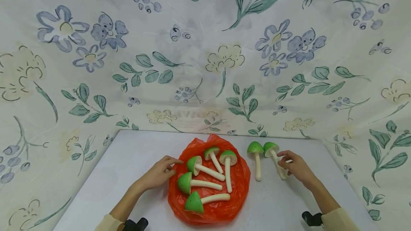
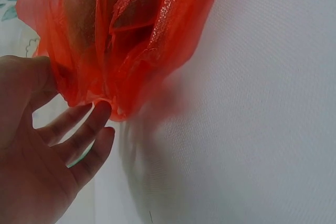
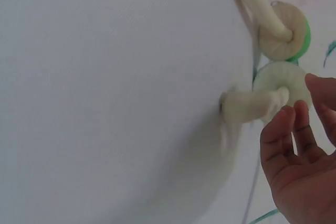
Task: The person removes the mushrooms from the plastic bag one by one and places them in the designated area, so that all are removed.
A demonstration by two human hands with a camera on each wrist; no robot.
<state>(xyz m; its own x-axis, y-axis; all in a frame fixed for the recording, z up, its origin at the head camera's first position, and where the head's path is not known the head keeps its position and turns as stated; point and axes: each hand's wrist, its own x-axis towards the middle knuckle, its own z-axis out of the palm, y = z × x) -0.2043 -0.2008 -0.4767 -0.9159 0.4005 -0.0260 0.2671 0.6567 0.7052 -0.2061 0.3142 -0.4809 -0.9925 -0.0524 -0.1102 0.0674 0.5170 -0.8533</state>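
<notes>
My left hand [image 1: 162, 171] is at the left rim of a red plastic bag [image 1: 238, 202], its fingers loosely bent and touching the edge. In the left wrist view, one digit passes behind the bag's thin film [image 2: 152, 40]. Several toy mushrooms with green caps and cream stems, such as one mushroom [image 1: 212, 198], lie on the bag. Right of it lie a mushroom [image 1: 258, 163] and another mushroom [image 1: 272, 150]. My right hand [image 1: 297, 167] is beside the second one's stem [image 3: 247, 106], with thumb and fingertips apart in the right wrist view.
A white tabletop [image 1: 131, 159] lies beneath everything. Behind and at the sides hangs a floral cloth [image 1: 199, 92]. Dark wrist-worn devices show near the left cuff [image 1: 136, 224] and the right cuff [image 1: 311, 219].
</notes>
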